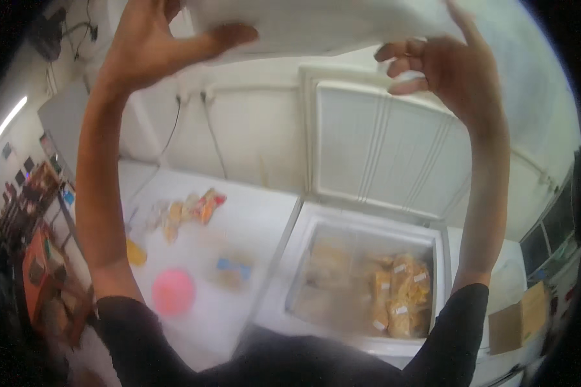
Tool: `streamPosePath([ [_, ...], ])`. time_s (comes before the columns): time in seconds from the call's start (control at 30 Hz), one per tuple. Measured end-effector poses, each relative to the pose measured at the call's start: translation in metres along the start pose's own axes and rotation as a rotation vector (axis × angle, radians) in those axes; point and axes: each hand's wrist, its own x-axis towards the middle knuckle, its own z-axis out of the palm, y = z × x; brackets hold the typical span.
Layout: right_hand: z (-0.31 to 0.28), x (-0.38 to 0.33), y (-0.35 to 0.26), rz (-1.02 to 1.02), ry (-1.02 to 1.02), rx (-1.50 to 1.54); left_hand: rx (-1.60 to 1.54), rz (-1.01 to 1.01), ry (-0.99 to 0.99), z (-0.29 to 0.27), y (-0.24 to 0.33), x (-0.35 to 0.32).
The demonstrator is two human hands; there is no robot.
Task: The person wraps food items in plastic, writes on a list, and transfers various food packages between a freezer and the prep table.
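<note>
Both my arms are raised, hands near the top of the view. A blurred white thing (323,29) with a soft lower edge spans the space between them; its kind is unclear. My left hand (145,48) has its thumb stretched out across the left part of that white thing. Its other fingers run off the top edge, and I cannot tell whether it touches the thing. My right hand (455,74) is open, with loosely bent fingers apart beneath the white thing's right end. Below stands a chest freezer (274,316), its lid (381,142) raised, with several bags of yellowish food (400,290) inside.
A white top (239,200) left of the freezer opening bears a pink round thing (173,291), a blue-and-tan packet (234,271), a yellow thing (135,253) and several plastic packets (190,209). A cardboard box (519,319) stands right. Cables (213,138) hang behind.
</note>
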Motion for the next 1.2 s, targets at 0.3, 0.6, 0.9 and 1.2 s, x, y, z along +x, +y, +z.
streamPosePath([
  [0.3,0.192,-0.151,0.341,0.853,0.565,0.088,-0.147,-0.167,-0.289,0.094,0.192,-0.360],
  [0.6,0.388,-0.157,0.479,0.960,0.046,0.277,-0.102,-0.501,-0.709,0.059,0.319,-0.617],
  [0.9,0.460,-0.139,0.545,0.855,0.070,0.015,0.007,-0.704,-0.858,0.024,0.325,-0.655],
  [1.2,0.484,-0.092,0.513,0.411,0.387,-0.550,-0.210,-0.813,-0.919,0.008,0.280,-0.657],
])
